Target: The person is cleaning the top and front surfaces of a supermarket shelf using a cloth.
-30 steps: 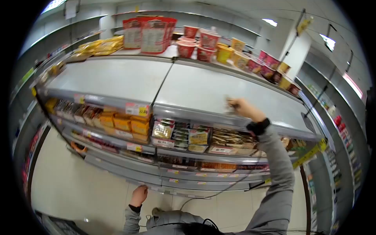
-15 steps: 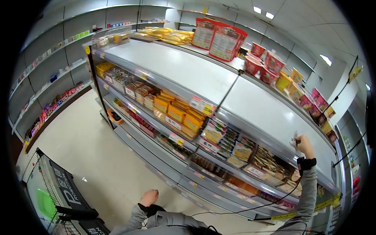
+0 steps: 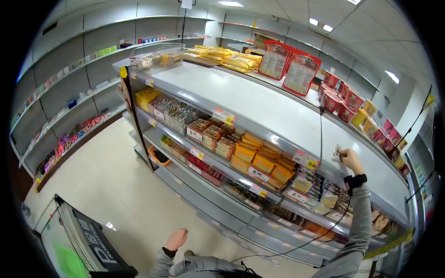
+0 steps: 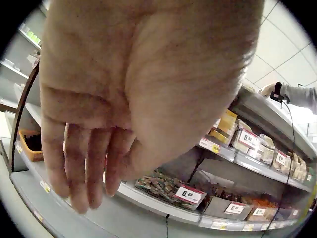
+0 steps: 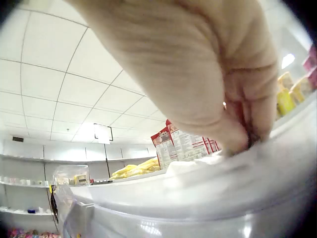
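My right hand pinches a crumpled white cloth against the white top shelf, just right of the seam between two shelf panels. In the right wrist view, thumb and fingertips come together at the shelf surface, and the white cloth bunches out beside them. My left hand hangs low in front of the shelving, above the floor. Seen close in the left wrist view, its palm faces the camera with loosely extended fingers and nothing in them.
Red pouches, yellow packets and cup noodles line the shelf's back. A clear plastic box sits at its left end. Packaged snacks fill the tiers below. A cart stands lower left; a cable trails from the right wrist.
My right hand went toward the shelf's right end, then back left to near the seam, still holding the cloth. The head view has turned left, bringing the cart in. The left hand stays low.
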The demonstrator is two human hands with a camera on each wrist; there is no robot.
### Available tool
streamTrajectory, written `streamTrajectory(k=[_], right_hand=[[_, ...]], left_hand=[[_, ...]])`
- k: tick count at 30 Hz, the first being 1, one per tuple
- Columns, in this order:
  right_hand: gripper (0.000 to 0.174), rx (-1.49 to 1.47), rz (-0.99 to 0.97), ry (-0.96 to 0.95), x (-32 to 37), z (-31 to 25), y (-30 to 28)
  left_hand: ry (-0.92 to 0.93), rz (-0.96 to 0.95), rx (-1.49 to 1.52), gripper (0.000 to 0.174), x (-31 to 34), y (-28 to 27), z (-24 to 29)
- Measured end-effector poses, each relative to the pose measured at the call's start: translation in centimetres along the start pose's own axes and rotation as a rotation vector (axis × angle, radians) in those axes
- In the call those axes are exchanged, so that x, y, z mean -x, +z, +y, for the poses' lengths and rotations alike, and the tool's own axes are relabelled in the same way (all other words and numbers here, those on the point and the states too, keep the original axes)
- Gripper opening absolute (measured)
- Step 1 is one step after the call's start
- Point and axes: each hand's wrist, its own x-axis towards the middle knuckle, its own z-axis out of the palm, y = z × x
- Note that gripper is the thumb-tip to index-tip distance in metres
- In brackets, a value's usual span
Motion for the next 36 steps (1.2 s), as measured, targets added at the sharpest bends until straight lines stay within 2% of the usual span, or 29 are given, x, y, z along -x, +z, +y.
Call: streamTrajectory(k=[3,5,7,9,10,11,13,14,15,17,19,20,21,23,24,27,28,29,31,33,36], right_hand=[[0.029,-0.033,0.062,-0.048,-1.9,-1.7,2.4],[0.032,-0.027,0.024,0.056,-2.7,-3.9,2.7],[0.027,-0.139,0.018,-0.012,-3.5,-4.7,3.1],[0.028,-0.062,-0.078,0.094,-4.6,-4.4,2.9],[0.032,-0.128,-0.024,0.148,-4.5,-5.0,3.0],[0.035,-0.196,0.01,0.12,-4.3,-6.3,2.8],[0.035,-0.265,0.109,0.045,-4.7,-6.8,3.1],[0.034,-0.285,0.144,-0.002,-4.3,-8.3,2.9],[0.033,-0.284,0.154,0.003,-3.8,-10.4,2.6],[0.032,-0.262,0.075,-0.023,-3.0,-13.6,2.4],[0.033,-0.077,-0.135,0.044,-2.3,-15.2,3.3],[0.031,-0.006,0.105,-0.284,-2.5,-12.4,5.9],[0.031,-0.009,0.11,-0.28,-2.7,-12.7,5.9],[0.022,0.033,0.025,-0.099,-2.8,-14.3,5.5],[0.016,0.068,0.025,-0.105,-3.1,-14.7,5.4],[0.014,0.045,-0.01,-0.069,-3.7,-15.8,5.0],[0.022,0.052,-0.066,0.031,-3.5,-18.2,4.2],[0.022,0.057,-0.065,0.032,-3.6,-17.9,4.7],[0.028,0.009,0.063,-0.076,-3.7,-17.6,5.7],[0.031,-0.004,0.011,0.007,-4.1,-17.7,6.1],[0.028,0.002,0.054,-0.069,-4.8,-18.7,6.9]], left_hand=[[0.009,0.045,-0.014,0.019,-0.9,-3.8,-4.0],[0.012,0.028,-0.046,0.018,-1.2,-6.3,-5.8],[-0.012,0.031,-0.025,0.017,-1.3,-8.7,-7.0],[0.007,-0.003,0.005,0.016,-1.8,-10.3,-7.5],[-0.049,0.017,0.006,0.016,-1.9,-10.8,-7.9],[-0.105,0.038,0.009,0.015,-2.2,-10.9,-8.5],[-0.08,0.051,-0.012,0.015,-3.0,-10.0,-10.9],[-0.105,0.001,-0.027,0.015,-3.6,-10.7,-10.4],[-0.085,-0.016,-0.022,0.015,-4.3,-10.8,-10.4],[-0.162,-0.066,0.001,0.016,-5.9,-11.0,-10.5],[-0.11,-0.07,0.013,0.016,-7.6,-11.1,-10.9],[-0.068,-0.064,0.021,0.016,-8.6,-11.4,-11.2],[-0.028,-0.056,0.029,0.015,-9.6,-11.7,-11.4],[0.026,-0.037,0.01,0.015,-11.7,-12.5,-11.1],[0.079,-0.02,0.0,0.015,-12.8,-12.9,-10.9],[0.076,-0.015,0.012,0.015,-16.8,-13.7,-10.4],[0.121,0.007,0.021,0.015,-18.0,-13.8,-10.1],[0.124,0.006,0.025,0.015,-19.0,-13.8,-10.1],[0.173,-0.012,0.019,0.015,-21.1,-13.4,-10.2],[0.199,-0.04,0.008,0.015,-22.7,-11.6,-11.1],[0.27,-0.082,-0.003,0.016,-25.2,-10.5,-11.5]])
